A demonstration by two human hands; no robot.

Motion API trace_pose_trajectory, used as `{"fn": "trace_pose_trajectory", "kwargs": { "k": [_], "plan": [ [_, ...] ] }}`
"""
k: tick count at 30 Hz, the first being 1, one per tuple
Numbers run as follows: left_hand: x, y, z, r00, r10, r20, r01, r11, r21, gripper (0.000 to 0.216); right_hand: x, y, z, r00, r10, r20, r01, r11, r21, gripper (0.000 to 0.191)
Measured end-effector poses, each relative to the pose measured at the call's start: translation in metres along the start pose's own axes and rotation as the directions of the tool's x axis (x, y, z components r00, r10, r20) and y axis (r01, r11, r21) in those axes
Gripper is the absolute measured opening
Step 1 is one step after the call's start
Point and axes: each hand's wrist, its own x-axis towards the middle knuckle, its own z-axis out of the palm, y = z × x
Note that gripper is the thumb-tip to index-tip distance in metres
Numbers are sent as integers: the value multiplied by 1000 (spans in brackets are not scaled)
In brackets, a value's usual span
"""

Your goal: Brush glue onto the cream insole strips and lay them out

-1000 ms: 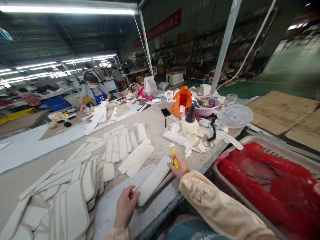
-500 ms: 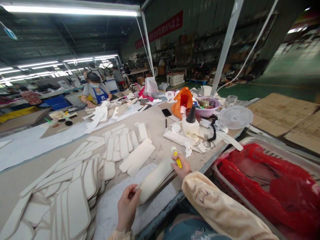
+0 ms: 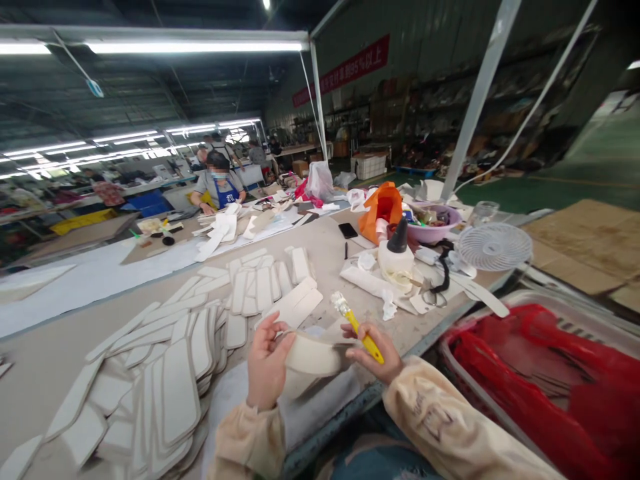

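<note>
My left hand (image 3: 269,363) is closed on the left end of a cream, round-cornered panel (image 3: 314,353), which bows above the table edge. In my right hand (image 3: 379,351) is a small brush (image 3: 369,343) with a yellow handle, its bristles coated in something white and pointing up and away from me. The right fingers are close to the panel's right end; whether they touch it I cannot tell. Under the held panel are more pale pieces, partly hidden. Two loose panels (image 3: 295,303) lie just beyond my left hand, and a big spread of similar panels (image 3: 175,387) covers the table to the left.
Beyond my right hand stand a white bottle with a black cone cap (image 3: 397,250), scissors (image 3: 434,297), an orange bag (image 3: 383,207), a purple basin (image 3: 435,223) and a white fan (image 3: 495,247). A basket lined with red plastic (image 3: 540,360) is at right. Another person (image 3: 219,183) works across the table.
The panel has been lifted and bent upward by my left hand. My right hand has come away from the stack's far end, and the brush has turned more into view. The camera view has shifted left.
</note>
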Motion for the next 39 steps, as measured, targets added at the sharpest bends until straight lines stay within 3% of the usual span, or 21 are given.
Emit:
{"fn": "trace_pose_trajectory", "kwargs": {
  "k": [4, 7, 11, 15, 19, 29, 39],
  "plan": [
    [7, 24, 15, 999, -51, 14, 53, 965, -257, 55, -8, -8, 8, 1000, 11, -2, -11, 997, 71, 29],
    [15, 30, 18, 994, -105, -42, 83, 930, -359, 57, -12, -9, 11, 994, 97, -48, -89, 985, 149, 32],
    [19, 18, 19, 975, -188, -119, 110, 872, -476, 44, -18, -12, 18, 960, 255, -118, -218, 941, 258, 37],
    [9, -4, 25, 963, -248, -105, 144, 805, -576, 17, -21, -21, 25, 910, 367, -192, -298, 902, 313, 40],
    [-1, -17, 27, 948, -293, -124, 163, 783, -600, 12, -23, -27, 25, 913, 374, -164, -301, 887, 349, 37],
    [6, -20, 20, 919, -333, -212, 138, 774, -617, 13, -34, -29, 23, 918, 386, -93, -341, 885, 317, 35],
    [4, -22, 17, 927, -305, -219, 117, 789, -603, 10, -36, -31, 28, 919, 387, -80, -352, 894, 278, 35]
  ]
}}
